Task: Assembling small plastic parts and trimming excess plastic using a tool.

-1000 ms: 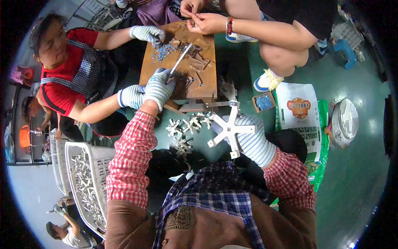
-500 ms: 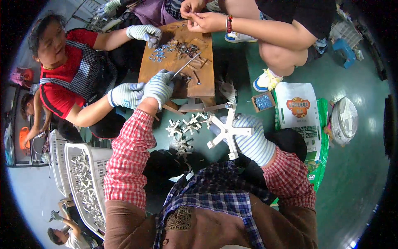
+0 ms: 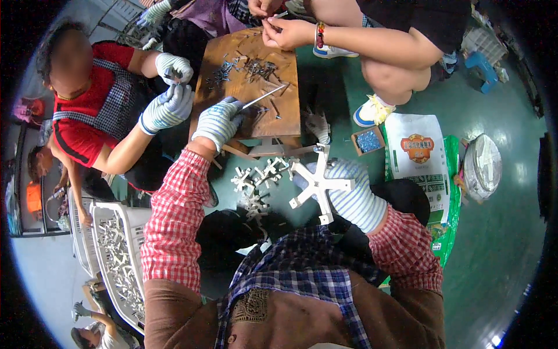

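- The left hand [image 3: 218, 124], in a ribbed, blue-striped knit glove, has its fingers curled around one end of a slim, straight, metallic-looking rod [image 3: 264, 96], which slants over the wooden bench.
- The right hand [image 3: 357, 200], gloved alike, grasps a smooth white star-shaped piece [image 3: 318, 184] above the lap; the fingers are partly hidden behind its flat, square-ended arms.
- The bench [image 3: 220, 52] has a glossy brown grained top, strewn with thin dark strips and small bluish pieces.
- Smaller white branching pieces [image 3: 256, 181] lie tangled on the smooth green floor, left of the star.
- Gathered red-and-white checked cloth sleeves [image 3: 174, 224] cover both forearms.
- At left stands a rigid, slotted white plastic basket [image 3: 139, 217], heaped with pale angular pieces.
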Demonstrator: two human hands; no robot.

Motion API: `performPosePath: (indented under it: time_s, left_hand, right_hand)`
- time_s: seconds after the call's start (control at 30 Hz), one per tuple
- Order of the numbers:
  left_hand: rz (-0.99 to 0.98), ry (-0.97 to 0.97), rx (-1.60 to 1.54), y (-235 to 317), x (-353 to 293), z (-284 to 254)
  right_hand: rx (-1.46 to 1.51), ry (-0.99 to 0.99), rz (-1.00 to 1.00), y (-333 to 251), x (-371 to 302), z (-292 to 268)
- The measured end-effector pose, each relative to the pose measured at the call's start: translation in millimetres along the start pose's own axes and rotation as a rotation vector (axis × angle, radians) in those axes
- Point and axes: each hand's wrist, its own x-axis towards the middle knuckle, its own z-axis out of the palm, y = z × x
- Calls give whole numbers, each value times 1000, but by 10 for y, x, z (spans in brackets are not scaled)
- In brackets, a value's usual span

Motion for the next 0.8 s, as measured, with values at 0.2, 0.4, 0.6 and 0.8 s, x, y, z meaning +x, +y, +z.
performPosePath:
  time_s: [0.2,0.4,0.6,0.8]
  left_hand:
    - [92,-2,120,-83,-43,18]
    - [50,454,-179,-46,-178,-162]
    - [-455,448,-1114,524,-778,-476]
    - [-675,305,-1514,943,-1404,-327]
  right_hand:
    - [-167,-36,11,59,-23,32]
    - [556,210,159,135,99,-131]
    - [635,154,122,-3,270,-324]
    - [838,-214,121,449,-28,286]
